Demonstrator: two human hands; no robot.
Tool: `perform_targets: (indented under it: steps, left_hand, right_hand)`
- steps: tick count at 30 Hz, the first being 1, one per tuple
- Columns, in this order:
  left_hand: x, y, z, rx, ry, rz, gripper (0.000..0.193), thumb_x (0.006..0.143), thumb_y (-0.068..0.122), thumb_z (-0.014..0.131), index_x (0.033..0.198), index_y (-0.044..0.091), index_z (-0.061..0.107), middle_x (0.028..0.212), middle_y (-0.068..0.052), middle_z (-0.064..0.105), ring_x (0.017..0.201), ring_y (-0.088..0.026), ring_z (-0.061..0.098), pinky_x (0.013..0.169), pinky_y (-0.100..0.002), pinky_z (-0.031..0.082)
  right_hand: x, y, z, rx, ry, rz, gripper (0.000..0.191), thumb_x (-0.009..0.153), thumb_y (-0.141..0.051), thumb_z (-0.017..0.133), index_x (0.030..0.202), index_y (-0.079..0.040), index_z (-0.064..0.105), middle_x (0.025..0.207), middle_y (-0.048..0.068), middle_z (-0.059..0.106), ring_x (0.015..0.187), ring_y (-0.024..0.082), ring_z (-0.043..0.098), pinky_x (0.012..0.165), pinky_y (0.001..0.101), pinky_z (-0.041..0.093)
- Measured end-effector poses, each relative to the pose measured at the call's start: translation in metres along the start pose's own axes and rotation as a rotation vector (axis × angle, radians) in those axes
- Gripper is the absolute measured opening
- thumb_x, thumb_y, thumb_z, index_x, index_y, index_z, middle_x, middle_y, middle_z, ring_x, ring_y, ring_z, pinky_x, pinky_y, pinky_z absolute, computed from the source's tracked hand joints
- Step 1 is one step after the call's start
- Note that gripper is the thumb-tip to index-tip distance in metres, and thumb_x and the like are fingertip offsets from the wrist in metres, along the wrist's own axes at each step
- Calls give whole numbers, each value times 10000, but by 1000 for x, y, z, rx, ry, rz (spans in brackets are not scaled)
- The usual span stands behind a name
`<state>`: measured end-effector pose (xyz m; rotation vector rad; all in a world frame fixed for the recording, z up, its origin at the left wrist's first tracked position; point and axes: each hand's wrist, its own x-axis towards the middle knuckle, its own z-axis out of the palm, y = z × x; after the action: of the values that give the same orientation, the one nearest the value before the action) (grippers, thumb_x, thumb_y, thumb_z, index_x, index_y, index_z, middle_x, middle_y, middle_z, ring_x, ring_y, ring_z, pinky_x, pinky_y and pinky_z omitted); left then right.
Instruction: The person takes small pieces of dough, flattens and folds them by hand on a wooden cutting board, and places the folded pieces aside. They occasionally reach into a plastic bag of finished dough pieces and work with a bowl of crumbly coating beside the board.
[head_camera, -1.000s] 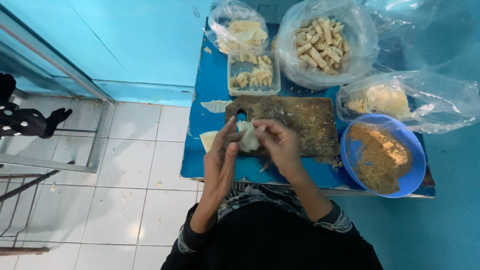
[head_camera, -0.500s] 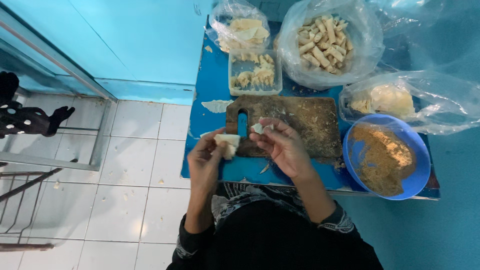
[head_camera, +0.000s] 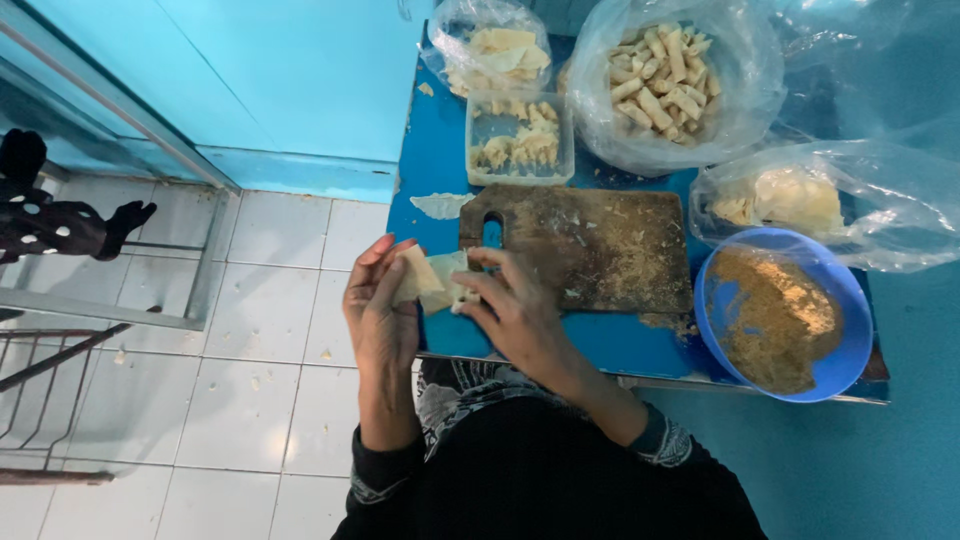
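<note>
Both hands meet at the near left corner of a blue table (head_camera: 440, 170). The left hand (head_camera: 382, 305) is upright with its fingers curled, cupping a pale sheet of dough (head_camera: 428, 280) from the left. The right hand (head_camera: 515, 312) comes in from the right, its fingertips pinching the sheet's right edge — the dough is held between the two hands, just off the left end of a board (head_camera: 590, 245) and above the table's front edge. Whether anything sits inside the fold cannot be told.

The board is brown, worn and dusted with crumbs, with a slot handle at its left end. Just left of it a flat pale wrapper (head_camera: 441, 205) lies on the table. Behind the board stands a clear tub (head_camera: 519, 140) with a few small pale pieces inside. Further back on the left is a clear bag of flat sheets (head_camera: 492, 50), and beside it a larger bag of rolls (head_camera: 672, 80) — short, pale sticks piled together. To the right of the board a third bag (head_camera: 800, 200) holds a pale lump. In front of that bag, touching the board's right end, is a blue bowl (head_camera: 780, 315) partly filled with brown crumbs.

The person wears dark sleeves with patterned cuffs. Left of the table lies a white tiled floor (head_camera: 260, 320), with a turquoise wall (head_camera: 290, 70) behind it.
</note>
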<state>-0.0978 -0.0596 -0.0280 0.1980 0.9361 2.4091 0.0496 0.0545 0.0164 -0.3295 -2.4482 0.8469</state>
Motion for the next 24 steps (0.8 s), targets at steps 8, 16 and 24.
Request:
perform_targets:
  steps: [8,16,24]
  left_hand:
    - [-4,0,15,-73,-47,-47,325,1024,-10,485,1345,-12,538,1260,-207,680,1191,-289,681,992,-435,581]
    - [-35,-38,61,303,-220,130,269,1019,-46,599,1287,-33,608,1303,-162,693,1204,-230,675,1011,-334,573]
    - [-43,-41,78,1029,-366,342,254,951,-50,655,1193,23,675,1193,-134,682,966,-259,717,781,-334,576]
  right_hand:
    - [-6,18,-20,76,-28,-20,266,955,-49,735,1212,-111,705,1136,75,723,995,240,727,827,369,585]
    - [1,36,-19,792,159,258,540,933,33,736,1423,-69,532,1060,50,695,989,116,692,870,284,592]
    - [-7,48,-67,465,97,342,427,1013,-20,661,1427,-79,579,1010,67,637,880,126,629,737,290,531]
